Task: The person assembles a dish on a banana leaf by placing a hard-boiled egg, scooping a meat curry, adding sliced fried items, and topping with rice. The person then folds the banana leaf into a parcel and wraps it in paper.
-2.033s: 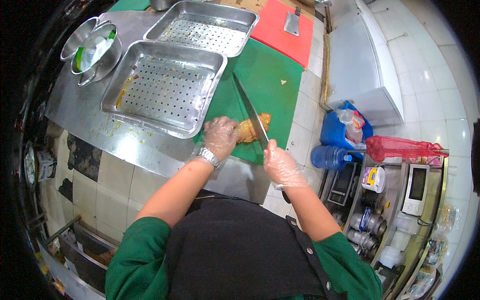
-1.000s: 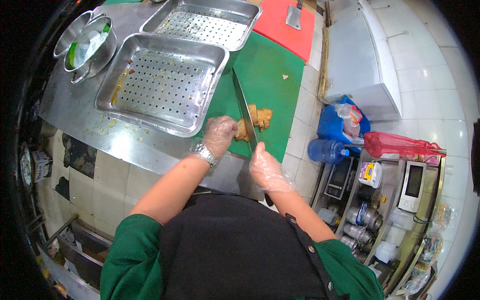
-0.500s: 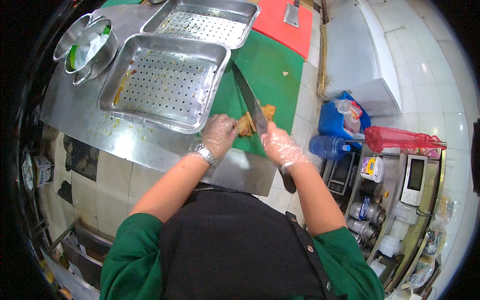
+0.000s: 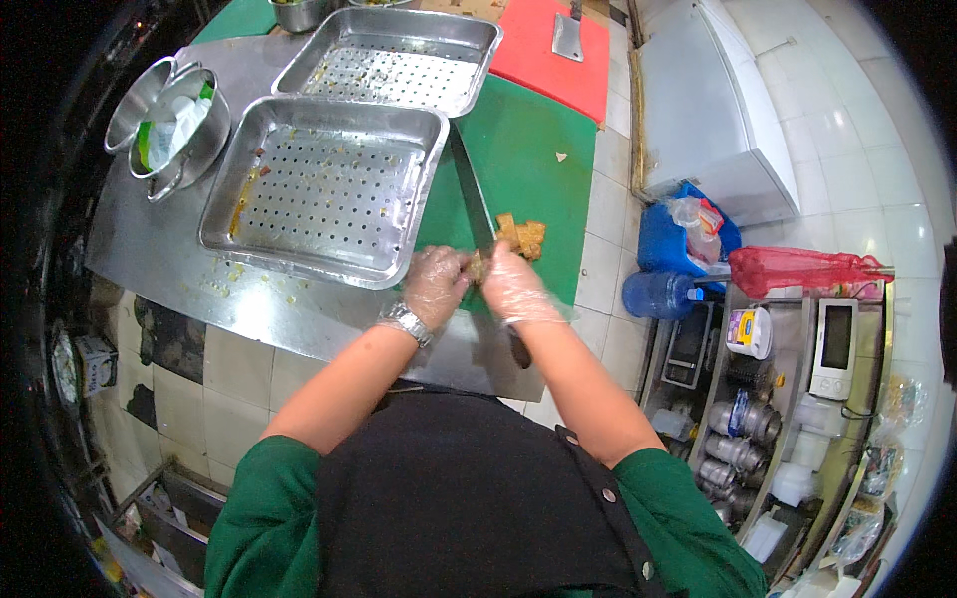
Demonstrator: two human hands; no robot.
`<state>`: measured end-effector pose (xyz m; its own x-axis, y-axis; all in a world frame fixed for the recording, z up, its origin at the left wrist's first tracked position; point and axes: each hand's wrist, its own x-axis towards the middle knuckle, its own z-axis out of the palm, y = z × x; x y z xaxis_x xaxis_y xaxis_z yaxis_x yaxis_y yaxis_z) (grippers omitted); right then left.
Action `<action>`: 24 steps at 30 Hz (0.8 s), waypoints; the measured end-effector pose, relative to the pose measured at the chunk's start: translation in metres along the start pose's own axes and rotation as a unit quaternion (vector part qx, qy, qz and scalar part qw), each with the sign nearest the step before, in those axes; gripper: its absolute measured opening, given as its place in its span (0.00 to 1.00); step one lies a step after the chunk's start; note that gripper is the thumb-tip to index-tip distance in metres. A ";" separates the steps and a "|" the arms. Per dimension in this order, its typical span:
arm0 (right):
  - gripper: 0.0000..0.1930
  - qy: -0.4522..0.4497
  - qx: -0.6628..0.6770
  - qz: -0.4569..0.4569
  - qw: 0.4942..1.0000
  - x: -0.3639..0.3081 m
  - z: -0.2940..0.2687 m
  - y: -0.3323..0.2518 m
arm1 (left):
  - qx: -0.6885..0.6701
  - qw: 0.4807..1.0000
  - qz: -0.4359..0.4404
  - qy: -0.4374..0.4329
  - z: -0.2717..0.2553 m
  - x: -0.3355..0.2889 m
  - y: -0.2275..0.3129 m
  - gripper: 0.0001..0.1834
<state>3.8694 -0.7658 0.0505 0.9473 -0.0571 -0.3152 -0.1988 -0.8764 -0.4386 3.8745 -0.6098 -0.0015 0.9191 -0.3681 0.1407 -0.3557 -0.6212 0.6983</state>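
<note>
My right hand (image 4: 515,286), in a clear plastic glove, is closed round a long, broad-bladed kitchen knife (image 4: 471,179). Its blade points away over the green cutting board (image 4: 538,130), and the dark handle end sticks out behind my wrist. Also gloved, my left hand (image 4: 437,283) has its fingertips curled against a small end of brown food (image 4: 478,266), just left of the blade. Browned cut pieces of food (image 4: 522,237), possibly meat, lie on the board right of the knife. My fingers partly hide where the blade meets the food.
Left of the board stand a perforated steel tray (image 4: 329,184) and another perforated tray (image 4: 399,62) behind it. Steel pots (image 4: 199,135) sit at the far left. A cleaver (image 4: 567,38) rests on the red board (image 4: 543,62). A blue water bottle (image 4: 658,295) stands beyond the table's right side.
My right hand and the knife have moved left, toward my left hand. The cut pieces now lie right of the blade, and a small end stays by my left fingertips.
</note>
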 end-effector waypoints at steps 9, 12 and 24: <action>0.09 -0.005 0.346 0.217 0.913 -0.105 -0.041 0.075 | 0.062 0.991 0.110 -0.031 0.004 0.038 0.033 0.49; 0.08 0.011 0.396 0.254 0.882 -0.125 -0.011 0.087 | 0.127 0.971 0.173 -0.103 -0.003 0.062 0.050 0.50; 0.12 0.025 0.392 0.138 0.909 -0.092 0.058 0.055 | 0.009 0.984 0.156 -0.089 0.026 0.082 0.034 0.35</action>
<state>3.7567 -0.7812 0.0069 0.8406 -0.2626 -0.4738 -0.5298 -0.2159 -0.8202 3.9335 -0.6786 0.0156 0.7211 -0.6568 0.2203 -0.6202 -0.4703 0.6279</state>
